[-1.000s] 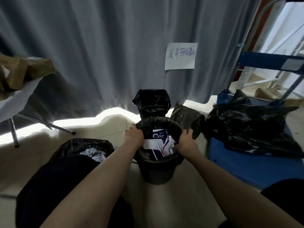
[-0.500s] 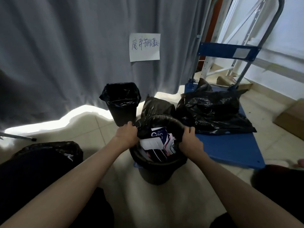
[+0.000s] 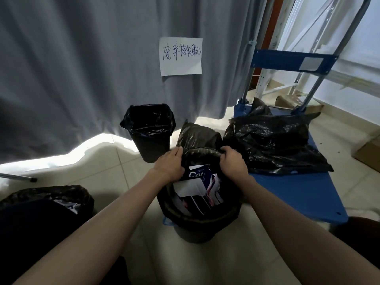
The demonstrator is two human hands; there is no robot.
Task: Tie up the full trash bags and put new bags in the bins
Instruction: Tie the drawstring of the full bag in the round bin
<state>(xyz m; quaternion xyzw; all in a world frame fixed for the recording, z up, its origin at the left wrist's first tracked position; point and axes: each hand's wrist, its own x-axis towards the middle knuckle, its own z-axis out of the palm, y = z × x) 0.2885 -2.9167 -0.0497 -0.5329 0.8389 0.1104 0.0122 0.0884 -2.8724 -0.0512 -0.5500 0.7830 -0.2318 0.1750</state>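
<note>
Both hands, left hand (image 3: 169, 164) and right hand (image 3: 233, 164), pinch the black bag (image 3: 202, 154) at the far rim of the bin (image 3: 195, 233); bare floor (image 3: 115, 167) lies left.

**Readable text: one sign, one package**

Handwritten in dark ink on a white paper sign (image 3: 180, 56) stuck to the grey curtain (image 3: 82, 58): a single line of Chinese characters, apparently "废弃物收集处", the last characters scrawled and less sure. Printed in white on a dark blue band of a package (image 3: 196, 174) lying among the paper waste inside the nearest bin (image 3: 197, 227): "Cot", cut off just beside the left hand (image 3: 169, 165), the rest of the word not legible. On the blue cart (image 3: 292, 61), a grey plate (image 3: 311, 64) on the handle crossbar, too blurred to read.
</note>
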